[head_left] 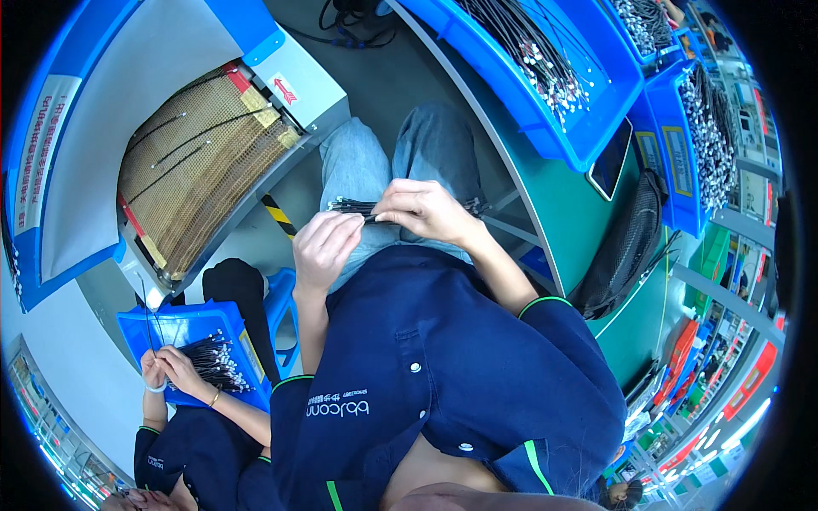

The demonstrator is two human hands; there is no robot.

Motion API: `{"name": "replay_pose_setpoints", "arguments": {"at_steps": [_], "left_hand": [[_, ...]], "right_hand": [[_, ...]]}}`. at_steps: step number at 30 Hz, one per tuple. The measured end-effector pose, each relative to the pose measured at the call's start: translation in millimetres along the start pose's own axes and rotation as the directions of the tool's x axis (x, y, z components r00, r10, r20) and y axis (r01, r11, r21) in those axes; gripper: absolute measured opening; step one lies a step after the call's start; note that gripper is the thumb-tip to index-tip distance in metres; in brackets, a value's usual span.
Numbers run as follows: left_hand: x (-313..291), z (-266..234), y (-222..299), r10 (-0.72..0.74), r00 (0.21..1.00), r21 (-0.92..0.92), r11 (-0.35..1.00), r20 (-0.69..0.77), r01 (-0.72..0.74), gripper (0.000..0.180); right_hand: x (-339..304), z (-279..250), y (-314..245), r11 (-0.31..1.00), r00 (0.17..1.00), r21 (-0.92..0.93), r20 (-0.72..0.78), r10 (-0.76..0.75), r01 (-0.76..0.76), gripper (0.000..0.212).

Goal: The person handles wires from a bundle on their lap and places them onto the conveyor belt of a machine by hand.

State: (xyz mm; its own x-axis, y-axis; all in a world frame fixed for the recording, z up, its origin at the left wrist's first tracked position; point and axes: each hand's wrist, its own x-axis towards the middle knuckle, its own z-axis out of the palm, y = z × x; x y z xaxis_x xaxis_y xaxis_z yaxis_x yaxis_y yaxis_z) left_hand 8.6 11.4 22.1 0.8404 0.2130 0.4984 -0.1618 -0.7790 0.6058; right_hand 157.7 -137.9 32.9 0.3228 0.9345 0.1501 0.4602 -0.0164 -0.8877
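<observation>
Above my lap, a bundle of thin black cables lies crosswise, its small connector ends showing on both sides of my hands. My left hand is closed, with its fingertips pinching a short dark stretch of cable at the near side of the bundle. The fingers of my right hand curl over the bundle from the right, thumb and fingertips pressed on the cables close to the left fingertips. Exactly how many strands each hand grips is hidden by the fingers.
At left, a mesh conveyor belt carries several black cables out of a white-and-blue machine. A co-worker's hands hold cable over a blue tray. On the green table at right are a cable-filled blue bin, a phone and a black mesh pouch.
</observation>
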Motion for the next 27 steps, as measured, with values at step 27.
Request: {"name": "replay_pose_setpoints", "arguments": {"at_steps": [27], "left_hand": [[0.7,-4.7,3.0,-0.014,1.0,0.028,0.999,0.001,0.014,0.02]], "right_hand": [[0.6,4.7,-0.6,0.998,0.999,0.045,-0.021,-0.045,0.046,0.009]]}}
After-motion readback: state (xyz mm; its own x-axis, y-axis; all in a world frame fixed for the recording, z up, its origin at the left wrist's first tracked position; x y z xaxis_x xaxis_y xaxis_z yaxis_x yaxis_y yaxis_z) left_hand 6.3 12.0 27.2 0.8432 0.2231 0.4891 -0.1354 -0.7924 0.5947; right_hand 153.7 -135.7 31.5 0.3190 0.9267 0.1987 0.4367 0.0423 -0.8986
